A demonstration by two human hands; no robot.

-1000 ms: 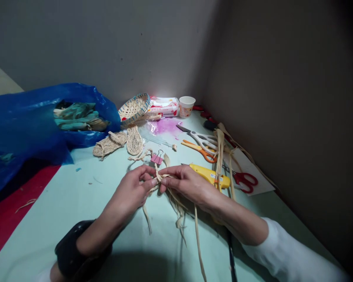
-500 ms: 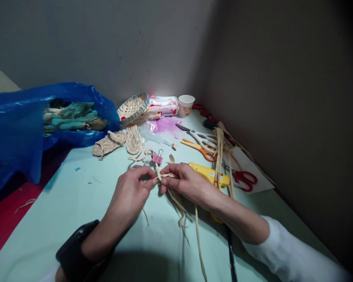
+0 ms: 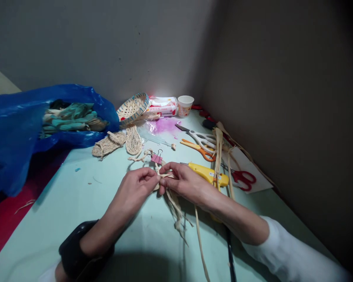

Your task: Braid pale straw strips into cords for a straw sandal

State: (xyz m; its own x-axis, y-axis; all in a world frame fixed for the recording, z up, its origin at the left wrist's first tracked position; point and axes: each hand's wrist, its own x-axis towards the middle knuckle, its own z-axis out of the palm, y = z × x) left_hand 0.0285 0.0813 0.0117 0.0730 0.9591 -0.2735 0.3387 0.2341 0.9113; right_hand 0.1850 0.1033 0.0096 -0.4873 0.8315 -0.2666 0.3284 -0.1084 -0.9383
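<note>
Between my fingertips is a short braid [image 3: 157, 167] of pale straw-like strips, with a pink binder clip [image 3: 157, 158] at its far end. My left hand [image 3: 138, 186] is closed, thumb and forefinger pinching the strips from the left. From the other side my right hand [image 3: 185, 182] pinches them too, its fingertips touching those of the left. Loose strip ends [image 3: 175, 207] dangle below the right hand onto the table [image 3: 147, 243]. Just behind the right hand lies a yellow glue gun [image 3: 204, 172]. The exact crossing of the strips is hidden by my fingers.
Orange-handled scissors [image 3: 201, 149], white-handled scissors [image 3: 202, 140] and red-handled scissors [image 3: 243, 179] lie to the right. At the back stand a woven basket [image 3: 133, 109], a tissue pack [image 3: 163, 106] and a paper cup [image 3: 185, 105]. Woven soles [image 3: 133, 140] and a blue bag [image 3: 14, 129] are on the left.
Both hands stay at the braid, fingertips drawing closer together. A loose strip end that hung below my left hand is out of sight now. The blue bag's near edge has shifted a little.
</note>
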